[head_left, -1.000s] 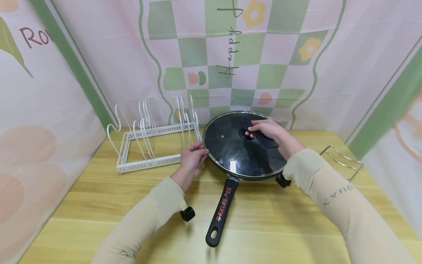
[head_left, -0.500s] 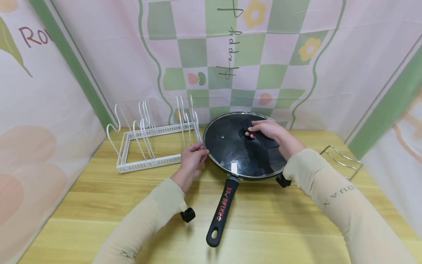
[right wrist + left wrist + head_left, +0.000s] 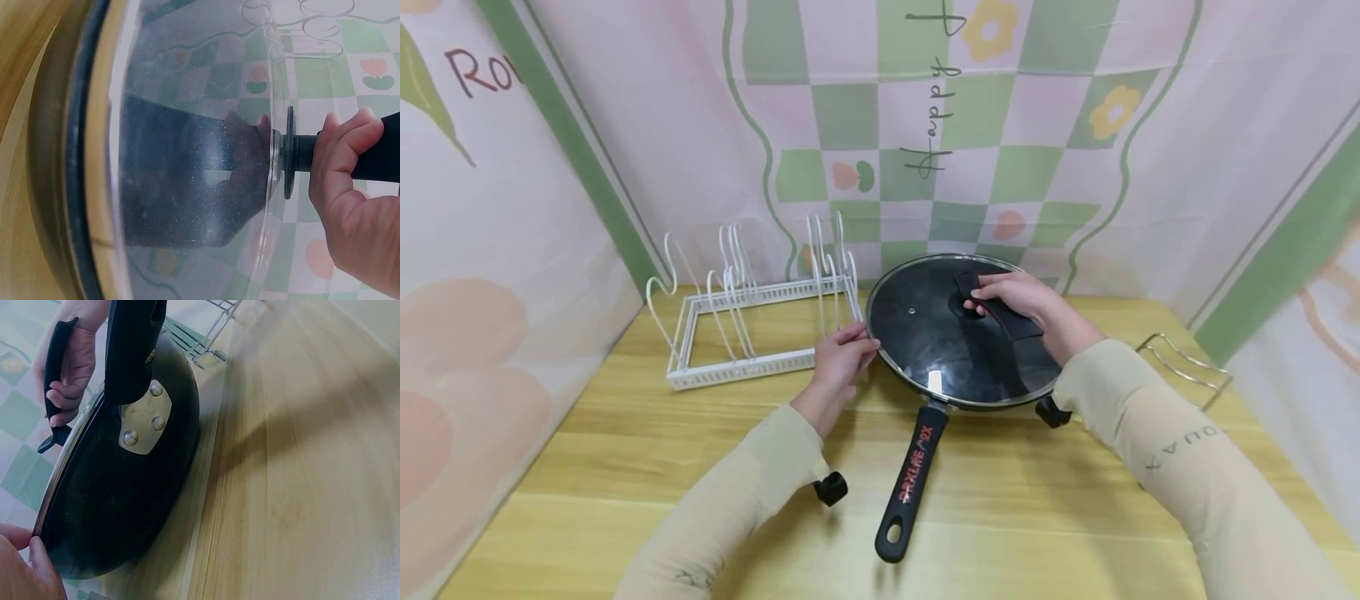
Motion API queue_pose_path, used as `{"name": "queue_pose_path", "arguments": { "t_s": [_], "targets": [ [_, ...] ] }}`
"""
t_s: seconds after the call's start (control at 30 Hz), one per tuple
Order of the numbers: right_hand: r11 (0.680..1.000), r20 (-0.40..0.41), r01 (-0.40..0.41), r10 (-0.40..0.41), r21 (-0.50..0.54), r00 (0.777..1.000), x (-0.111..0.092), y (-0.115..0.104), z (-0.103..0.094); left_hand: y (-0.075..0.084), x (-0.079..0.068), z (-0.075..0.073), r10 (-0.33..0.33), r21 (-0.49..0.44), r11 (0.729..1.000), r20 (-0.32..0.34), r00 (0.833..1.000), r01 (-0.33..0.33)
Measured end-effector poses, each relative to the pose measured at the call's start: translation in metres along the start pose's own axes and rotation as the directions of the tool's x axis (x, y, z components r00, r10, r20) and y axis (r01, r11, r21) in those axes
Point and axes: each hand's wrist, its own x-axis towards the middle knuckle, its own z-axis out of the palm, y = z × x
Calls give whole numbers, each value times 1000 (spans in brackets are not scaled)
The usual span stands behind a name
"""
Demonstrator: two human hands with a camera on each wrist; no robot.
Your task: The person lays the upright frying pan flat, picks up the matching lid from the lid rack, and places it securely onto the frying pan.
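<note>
A glass lid [image 3: 917,350] with a metal rim sits on a dark frying pan [image 3: 106,506], whose black handle [image 3: 912,483] with red lettering points toward me. My right hand [image 3: 1018,304] grips the lid's black knob [image 3: 381,150], fingers curled round it. At the lid's left edge, my left hand [image 3: 842,367] pinches the rim between thumb and finger; the left wrist view shows the thumb [image 3: 42,556] on the pan's side of the rim.
Left of the pan, a white wire rack [image 3: 737,371] with upright loops stands close by on the wooden table [image 3: 760,542]. A small metal wire rack [image 3: 1187,367] lies at the right, partly behind my right sleeve. A patterned curtain [image 3: 910,125] hangs behind.
The whole head view has shifted slightly, so things appear a little further right. Both hands keep the same places on the lid, and the pan stays put.
</note>
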Motion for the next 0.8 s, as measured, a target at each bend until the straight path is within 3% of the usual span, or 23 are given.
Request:
{"name": "queue_pose_path", "arguments": {
  "t_s": [0.53,0.8],
  "targets": [
    [1000,20,1,-2,31,1000,1,3,-1,-1,4,-3,16,22,1000,18,1000,-16],
    [998,29,25,-23,-66,999,-7,7,-8,-1,2,-7,4,36,999,54,999,-6]
  ]
}}
